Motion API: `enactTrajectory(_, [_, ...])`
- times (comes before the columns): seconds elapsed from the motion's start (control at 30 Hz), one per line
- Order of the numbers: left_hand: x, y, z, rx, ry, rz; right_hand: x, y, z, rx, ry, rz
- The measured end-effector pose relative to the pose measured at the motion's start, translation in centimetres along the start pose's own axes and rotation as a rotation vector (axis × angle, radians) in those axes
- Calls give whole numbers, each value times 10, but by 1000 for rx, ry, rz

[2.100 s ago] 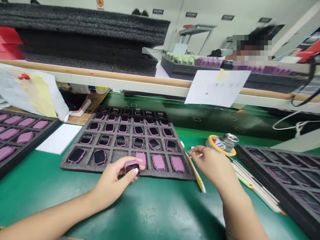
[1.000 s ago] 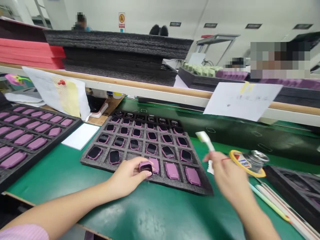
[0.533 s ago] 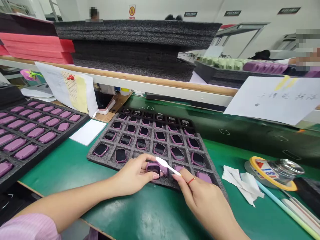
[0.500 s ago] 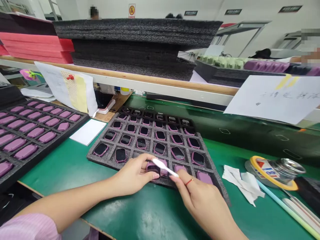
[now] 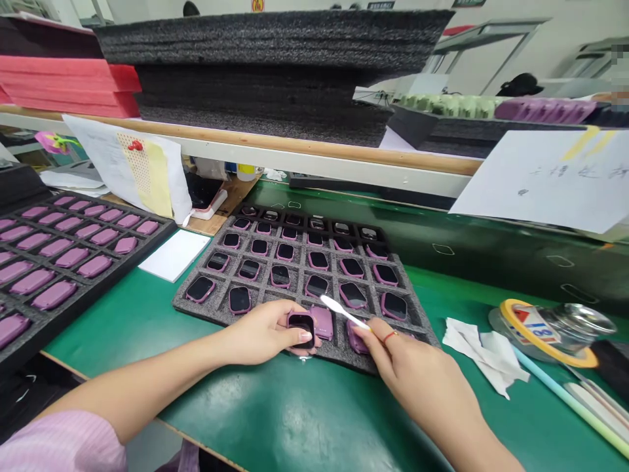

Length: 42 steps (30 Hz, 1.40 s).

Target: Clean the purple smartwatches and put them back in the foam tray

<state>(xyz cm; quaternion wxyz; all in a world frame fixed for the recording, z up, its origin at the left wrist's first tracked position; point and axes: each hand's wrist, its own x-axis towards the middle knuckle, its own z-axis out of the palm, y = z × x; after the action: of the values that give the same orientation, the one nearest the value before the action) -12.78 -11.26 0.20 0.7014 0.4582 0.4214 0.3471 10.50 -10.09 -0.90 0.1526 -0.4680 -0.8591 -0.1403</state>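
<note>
My left hand is closed around a purple smartwatch case with a black screen, its thumb across the lower part of the screen. The held case is above the front edge of a dark foam tray. My right hand, with a red string on one finger, pinches a white swab. Its thick tip points up and left, apart from the held case. Under the swab, a purple case lies back up in the tray. Another purple case is partly hidden by my right hand. Behind them, several cases sit screen up.
At left, a second foam tray holds purple cases, beside a white paper pad. A glass jar with a tape roll and crumpled tissue lie at right. Above runs a shelf stacked with black foam.
The swab has moved right and up, away from the watch case in my left hand. That case now shows its screen more fully. The camera view has shifted slightly.
</note>
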Motion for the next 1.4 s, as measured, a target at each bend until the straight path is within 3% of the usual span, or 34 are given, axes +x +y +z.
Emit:
enactTrajectory(0.07, [0,0,0,14,9,2,-1,0,-2,28,23,-29])
enactTrajectory(0.17, [0,0,1,60,33,22,-4,3,-5,43,-43,-79])
enactTrajectory(0.27, [0,0,2,65,33,6,-5,8,-6,-8,-118,11])
enactTrajectory(0.33, [0,0,2,70,34,5,-6,7,-7,38,-105,52])
enactTrajectory(0.43, [0,0,3,101,53,24,-6,1,-8,140,-84,-6])
enactTrajectory(0.53, [0,0,3,104,60,17,-6,2,-10,110,-92,-57])
enactTrajectory(0.7, [0,1,3,88,54,5,-5,4,-12,98,-4,0])
enactTrajectory(0.8, [0,1,3,108,64,11,-2,1,-12,114,-68,-29])
enactTrajectory(0.9, [1,1,2,70,51,-19,-1,1,-12,82,-84,61])
enactTrajectory(1.03, [2,2,1,107,41,-1,-2,0,-12,196,-185,47])
enactTrajectory(1.2, [1,2,0,58,23,-17,-1,5,-14,170,-266,170])
enactTrajectory(1.3, [2,1,0,79,17,9,-1,8,-15,265,-346,101])
enactTrajectory(1.4, [2,1,-2,76,4,-3,-2,10,-15,174,-295,133])
